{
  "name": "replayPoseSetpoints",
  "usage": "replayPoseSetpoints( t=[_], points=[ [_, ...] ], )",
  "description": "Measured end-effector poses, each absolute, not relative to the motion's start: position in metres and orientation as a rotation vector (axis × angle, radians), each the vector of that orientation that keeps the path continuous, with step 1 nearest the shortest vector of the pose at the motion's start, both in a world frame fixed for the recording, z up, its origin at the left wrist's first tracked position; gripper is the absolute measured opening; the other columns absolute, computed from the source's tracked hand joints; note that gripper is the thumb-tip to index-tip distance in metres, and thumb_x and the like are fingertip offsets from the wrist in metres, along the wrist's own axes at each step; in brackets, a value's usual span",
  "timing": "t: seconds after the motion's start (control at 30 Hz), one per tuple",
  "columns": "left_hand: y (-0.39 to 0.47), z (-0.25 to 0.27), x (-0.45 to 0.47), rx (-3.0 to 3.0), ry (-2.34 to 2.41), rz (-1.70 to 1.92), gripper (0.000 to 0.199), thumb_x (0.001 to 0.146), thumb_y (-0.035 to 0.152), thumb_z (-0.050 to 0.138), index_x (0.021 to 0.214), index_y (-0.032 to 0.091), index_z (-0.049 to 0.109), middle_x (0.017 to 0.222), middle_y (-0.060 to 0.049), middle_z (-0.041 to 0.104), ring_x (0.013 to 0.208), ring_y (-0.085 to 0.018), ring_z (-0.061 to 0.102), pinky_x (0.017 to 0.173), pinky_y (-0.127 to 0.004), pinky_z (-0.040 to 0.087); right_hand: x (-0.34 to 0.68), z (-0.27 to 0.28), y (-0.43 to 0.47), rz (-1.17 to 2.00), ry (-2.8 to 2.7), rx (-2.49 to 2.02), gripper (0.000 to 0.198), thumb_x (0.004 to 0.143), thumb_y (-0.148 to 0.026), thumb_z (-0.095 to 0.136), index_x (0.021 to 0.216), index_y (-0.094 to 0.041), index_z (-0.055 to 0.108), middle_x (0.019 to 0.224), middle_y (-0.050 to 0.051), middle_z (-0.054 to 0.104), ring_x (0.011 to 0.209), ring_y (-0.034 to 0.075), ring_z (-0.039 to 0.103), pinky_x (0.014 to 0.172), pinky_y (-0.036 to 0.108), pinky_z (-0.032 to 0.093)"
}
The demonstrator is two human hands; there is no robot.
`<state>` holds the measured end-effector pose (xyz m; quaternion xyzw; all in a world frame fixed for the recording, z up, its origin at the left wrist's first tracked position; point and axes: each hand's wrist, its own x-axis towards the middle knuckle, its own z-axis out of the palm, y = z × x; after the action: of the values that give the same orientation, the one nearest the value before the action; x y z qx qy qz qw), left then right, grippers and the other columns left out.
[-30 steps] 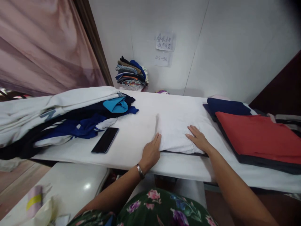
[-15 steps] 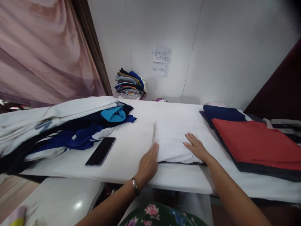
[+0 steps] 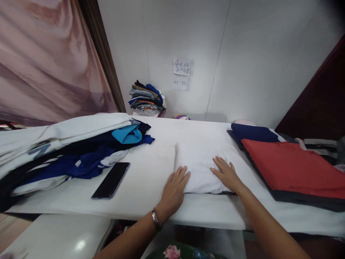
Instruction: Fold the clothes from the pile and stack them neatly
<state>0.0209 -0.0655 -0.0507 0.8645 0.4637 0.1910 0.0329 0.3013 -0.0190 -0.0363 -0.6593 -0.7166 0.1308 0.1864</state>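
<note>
A folded white garment (image 3: pixel 198 167) lies flat on the white-covered table, with a dark strip showing under its front edge. My left hand (image 3: pixel 175 187) rests on its near left corner, palm down and fingers stretched out. On its right side my right hand (image 3: pixel 225 174) lies flat with the fingers spread. Neither hand grips anything; both touch the cloth from above.
Loose garments (image 3: pixel 81 158) are heaped on the left, beside a black phone (image 3: pixel 111 180). Folded red cloth (image 3: pixel 293 165) and navy cloth (image 3: pixel 253 133) lie at right. A clothes stack (image 3: pixel 147 99) stands by the wall under paper notes (image 3: pixel 183 67). The table's front edge (image 3: pixel 207 216) is close.
My left hand has moved from the garment's left edge onto its top, fingers now spread flatter. My right hand stays on the right side. The view has shifted slightly.
</note>
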Motion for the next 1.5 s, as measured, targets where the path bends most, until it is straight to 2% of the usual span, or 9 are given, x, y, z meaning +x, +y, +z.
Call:
replayPoseSetpoints(
  t=[0.13, 0.23, 0.43, 0.6, 0.87, 1.03, 1.23, 1.37, 1.5],
  points=[
    [-0.065, -0.032, 0.015, 2.582, 1.332, 0.568, 0.059, 0.086, 0.034, 0.058, 0.141, 0.018, 0.042, 0.155, -0.013, 0.027, 0.143, -0.03, 0.023, 0.112, -0.052, 0.029, 0.283, -0.018, -0.024, 0.217, -2.067, -1.708, 0.055, 0.093, -0.051, 0.041, 0.139, -0.02, 0.047, 0.152, 0.01, 0.034, 0.143, 0.025, 0.025, 0.116, 0.055, 0.009],
    [-0.048, -0.009, 0.019, 2.546, 1.326, 0.633, 0.058, 0.091, 0.053, 0.047, 0.138, 0.02, 0.045, 0.152, -0.013, 0.034, 0.142, -0.03, 0.026, 0.112, -0.052, 0.028, 0.255, 0.001, -0.022, 0.12, -2.161, -1.524, 0.055, 0.093, -0.049, 0.042, 0.14, -0.021, 0.044, 0.152, 0.01, 0.033, 0.143, 0.025, 0.024, 0.115, 0.054, 0.012],
    [0.025, 0.014, 0.048, 2.536, 1.476, 0.726, 0.053, 0.095, 0.049, 0.037, 0.137, 0.016, 0.046, 0.153, -0.015, 0.031, 0.144, -0.029, 0.021, 0.115, -0.053, 0.019, 0.229, 0.008, 0.002, 0.03, -2.285, -1.483, 0.055, 0.096, -0.039, 0.035, 0.147, -0.019, 0.033, 0.156, 0.01, 0.025, 0.145, 0.025, 0.016, 0.115, 0.055, 0.009],
    [0.058, -0.013, 0.057, 2.431, 1.518, 0.61, 0.051, 0.094, 0.048, 0.039, 0.13, 0.014, 0.052, 0.147, -0.016, 0.041, 0.14, -0.031, 0.029, 0.111, -0.051, 0.029, 0.253, -0.02, 0.016, 0.311, -2.269, -1.812, 0.066, 0.093, -0.054, 0.037, 0.146, -0.015, 0.035, 0.154, 0.012, 0.029, 0.144, 0.029, 0.019, 0.114, 0.056, 0.01],
    [0.062, -0.026, 0.054, 2.367, 1.505, 0.688, 0.051, 0.093, 0.047, 0.044, 0.131, 0.014, 0.052, 0.148, -0.015, 0.041, 0.141, -0.032, 0.029, 0.111, -0.051, 0.03, 0.26, -0.021, 0.015, 0.526, -2.14, -1.729, 0.065, 0.09, -0.053, 0.045, 0.145, -0.019, 0.038, 0.154, 0.009, 0.029, 0.145, 0.024, 0.018, 0.117, 0.052, 0.008],
    [0.064, -0.029, 0.053, 2.345, 1.506, 0.655, 0.055, 0.094, 0.046, 0.041, 0.135, 0.01, 0.049, 0.15, -0.016, 0.037, 0.142, -0.032, 0.025, 0.111, -0.051, 0.031, 0.306, -0.029, 0.008, 0.572, -1.733, -1.688, 0.065, 0.084, -0.051, 0.055, 0.14, -0.02, 0.047, 0.153, 0.009, 0.032, 0.143, 0.024, 0.024, 0.117, 0.046, 0.019],
    [0.067, -0.033, 0.053, 2.3, 1.473, 0.716, 0.056, 0.092, 0.046, 0.043, 0.133, 0.008, 0.051, 0.149, -0.017, 0.038, 0.142, -0.031, 0.024, 0.114, -0.05, 0.026, 0.355, -0.047, -0.019, 0.91, -1.034, -1.723, 0.071, 0.077, -0.046, 0.066, 0.14, -0.018, 0.047, 0.137, 0.012, 0.054, 0.122, 0.026, 0.054, 0.106, 0.04, 0.04],
    [0.068, -0.033, 0.052, 2.124, 1.455, 0.859, 0.058, 0.088, 0.047, 0.049, 0.134, 0.012, 0.049, 0.153, -0.015, 0.031, 0.144, -0.029, 0.02, 0.117, -0.05, 0.02, 0.358, -0.048, -0.032, 1.081, -0.918, -1.644, 0.073, 0.078, -0.047, 0.066, 0.141, -0.015, 0.045, 0.127, 0.012, 0.061, 0.114, 0.024, 0.06, 0.101, 0.036, 0.045],
    [0.064, -0.028, 0.043, 1.745, 1.534, 0.983, 0.064, 0.089, 0.05, 0.048, 0.141, 0.014, 0.04, 0.157, -0.015, 0.021, 0.145, -0.027, 0.017, 0.118, -0.045, 0.018, 0.357, -0.044, -0.035, 1.151, -0.924, -1.638, 0.074, 0.082, -0.05, 0.062, 0.143, -0.015, 0.04, 0.128, 0.014, 0.06, 0.113, 0.025, 0.061, 0.097, 0.038, 0.049]
  ],
)
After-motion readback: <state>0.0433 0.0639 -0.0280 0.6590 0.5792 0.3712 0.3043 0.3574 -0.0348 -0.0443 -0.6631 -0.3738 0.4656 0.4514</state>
